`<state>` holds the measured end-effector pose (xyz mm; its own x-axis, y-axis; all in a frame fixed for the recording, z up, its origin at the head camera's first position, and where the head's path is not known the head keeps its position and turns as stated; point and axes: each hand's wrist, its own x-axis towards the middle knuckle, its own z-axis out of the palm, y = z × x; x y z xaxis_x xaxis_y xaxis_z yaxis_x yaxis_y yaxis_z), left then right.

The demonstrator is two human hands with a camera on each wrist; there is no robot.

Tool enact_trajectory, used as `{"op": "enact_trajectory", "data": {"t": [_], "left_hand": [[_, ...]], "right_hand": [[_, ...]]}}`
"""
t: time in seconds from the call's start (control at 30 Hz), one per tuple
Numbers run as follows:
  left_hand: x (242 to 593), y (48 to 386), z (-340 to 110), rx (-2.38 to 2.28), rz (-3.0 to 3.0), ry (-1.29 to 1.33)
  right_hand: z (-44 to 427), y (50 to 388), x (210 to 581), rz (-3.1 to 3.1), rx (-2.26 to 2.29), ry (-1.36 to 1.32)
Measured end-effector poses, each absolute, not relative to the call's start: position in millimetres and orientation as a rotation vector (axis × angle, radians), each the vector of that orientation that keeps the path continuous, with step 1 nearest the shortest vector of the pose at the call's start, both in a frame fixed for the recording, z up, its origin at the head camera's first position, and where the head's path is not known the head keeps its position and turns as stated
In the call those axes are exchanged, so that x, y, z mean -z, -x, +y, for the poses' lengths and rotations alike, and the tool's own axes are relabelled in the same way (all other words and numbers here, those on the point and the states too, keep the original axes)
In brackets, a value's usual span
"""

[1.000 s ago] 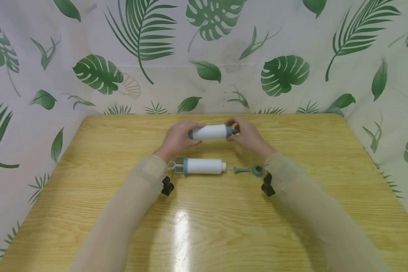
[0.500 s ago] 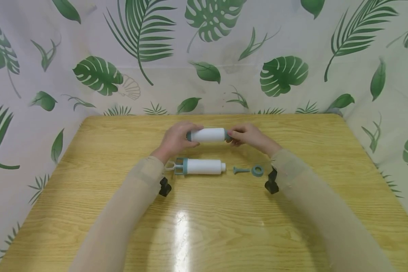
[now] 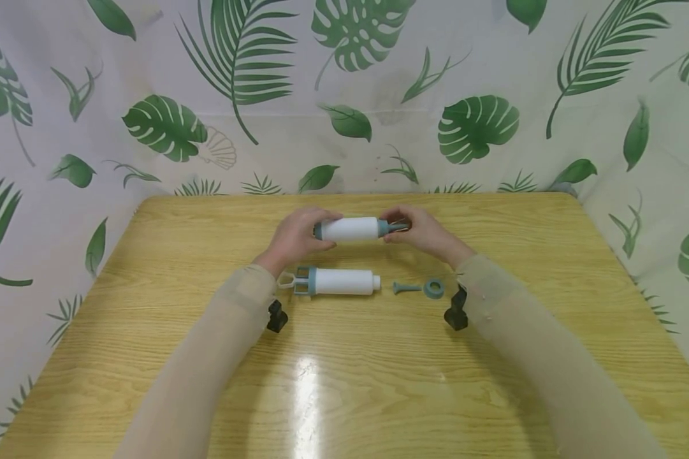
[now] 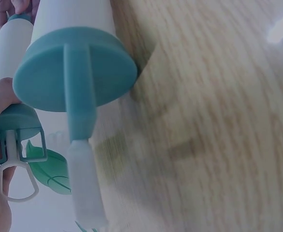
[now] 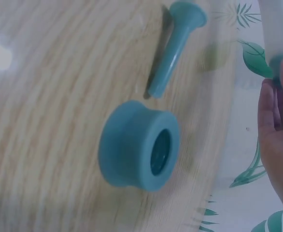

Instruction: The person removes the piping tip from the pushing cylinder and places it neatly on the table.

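Above the far part of the table, both hands hold a white syringe-like press (image 3: 350,229) level, with teal ends. My left hand (image 3: 301,236) grips its left end; the left wrist view shows the thumb (image 4: 4,94) by the teal collar and a pale loop handle (image 4: 18,183) below. At the other end, my right hand (image 3: 421,231) pinches the teal collar (image 3: 383,228) between thumb and fingers. A slim teal nozzle (image 3: 398,227) sticks out from that collar towards the palm. A second white press (image 3: 344,282) lies nearer on the table, its handle to the left.
To the right of the lying press are a loose teal nozzle (image 3: 407,287) with a flared end and a teal ring (image 3: 434,289) with a central hole. The wooden table (image 3: 344,382) meets a leaf-patterned cloth (image 3: 401,140) at its far edge.
The held press has come slightly lower in the head view. The right hand's fingers closed over the nozzle end, then spread back around the collar, showing the nozzle. The lying parts stay put.
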<state>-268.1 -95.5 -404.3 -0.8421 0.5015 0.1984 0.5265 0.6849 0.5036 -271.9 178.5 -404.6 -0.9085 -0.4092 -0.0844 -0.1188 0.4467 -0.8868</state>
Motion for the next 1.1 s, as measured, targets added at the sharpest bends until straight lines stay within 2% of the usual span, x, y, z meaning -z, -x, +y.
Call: {"op": "enact_trajectory", "data": {"t": [0.5,1.1], "left_hand": [[406.4,267.3,-95.4,0.889,-2.846,0.864],[408.1,269.3,-95.3,0.851,-2.857,0.886]], "right_hand": [[180.9,273.3,407.1,2.213,1.483,0.405],[177.6,269.6,411.0,2.428,1.42,0.466]]}}
